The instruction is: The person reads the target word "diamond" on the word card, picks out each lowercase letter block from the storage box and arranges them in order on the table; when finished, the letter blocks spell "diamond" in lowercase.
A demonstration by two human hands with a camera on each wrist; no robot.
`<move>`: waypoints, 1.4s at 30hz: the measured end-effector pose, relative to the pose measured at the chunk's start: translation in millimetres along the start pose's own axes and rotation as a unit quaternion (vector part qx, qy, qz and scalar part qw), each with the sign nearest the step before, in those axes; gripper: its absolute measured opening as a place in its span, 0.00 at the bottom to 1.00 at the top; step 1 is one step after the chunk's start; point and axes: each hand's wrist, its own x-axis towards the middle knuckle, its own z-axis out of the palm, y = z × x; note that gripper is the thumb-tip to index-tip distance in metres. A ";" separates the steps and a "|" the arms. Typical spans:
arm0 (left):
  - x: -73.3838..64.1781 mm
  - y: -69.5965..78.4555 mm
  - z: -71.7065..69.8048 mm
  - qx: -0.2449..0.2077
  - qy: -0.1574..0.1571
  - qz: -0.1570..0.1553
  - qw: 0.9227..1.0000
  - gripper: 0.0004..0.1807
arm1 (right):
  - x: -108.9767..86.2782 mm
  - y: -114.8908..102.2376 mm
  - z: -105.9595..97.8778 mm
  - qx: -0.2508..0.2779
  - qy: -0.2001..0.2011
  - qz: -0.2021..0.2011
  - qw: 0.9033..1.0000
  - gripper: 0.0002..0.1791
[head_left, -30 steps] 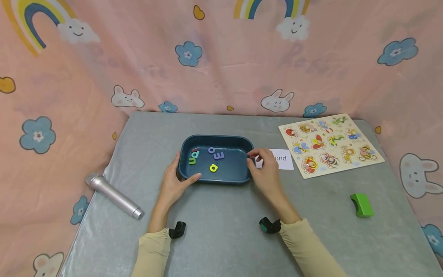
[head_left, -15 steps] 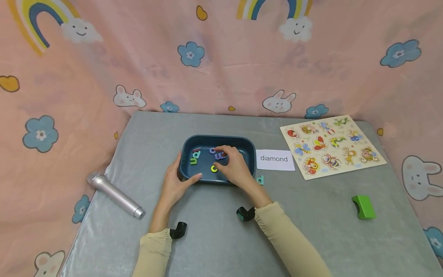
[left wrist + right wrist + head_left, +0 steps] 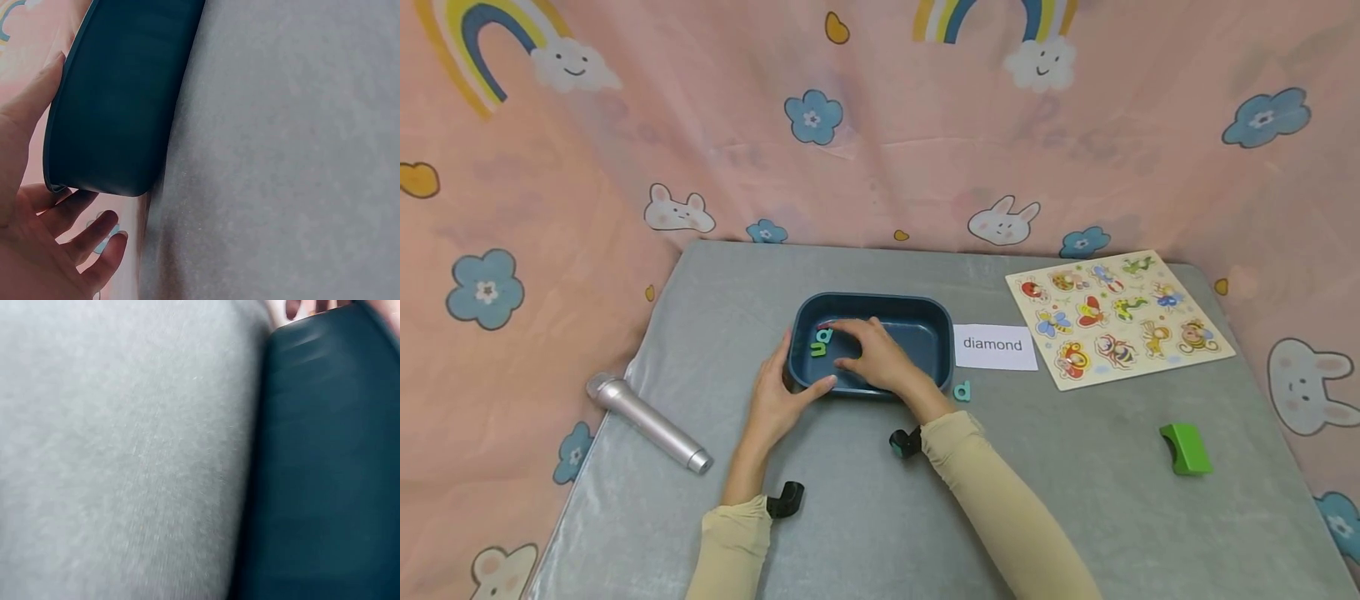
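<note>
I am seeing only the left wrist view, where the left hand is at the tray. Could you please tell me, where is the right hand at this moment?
Observer: The right hand is over the tray, its fingertips near a green letter at the tray's left end.
Operator: Thank you. Is there any letter which lies outside of the tray?
Observer: Yes, a teal d lies on the table, beside the tray's near right corner.
Operator: And is there some written word which you can read?
Observer: Yes, the white card to the right of the tray says "diamond".
</note>
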 end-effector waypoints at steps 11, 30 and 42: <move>0.0 -1.9 1.8 0.005 0.004 0.008 1.000 0.60 | 23.9 0.5 9.0 -0.029 -0.024 0.010 0.999 0.28; 0.7 -0.8 1.1 0.003 0.003 0.015 1.000 0.61 | 23.1 3.6 5.6 -0.103 0.009 0.026 0.994 0.14; 0.5 -2.3 1.3 0.001 0.005 0.006 1.000 0.61 | 8.3 3.3 -0.5 0.000 0.036 -0.012 0.999 0.10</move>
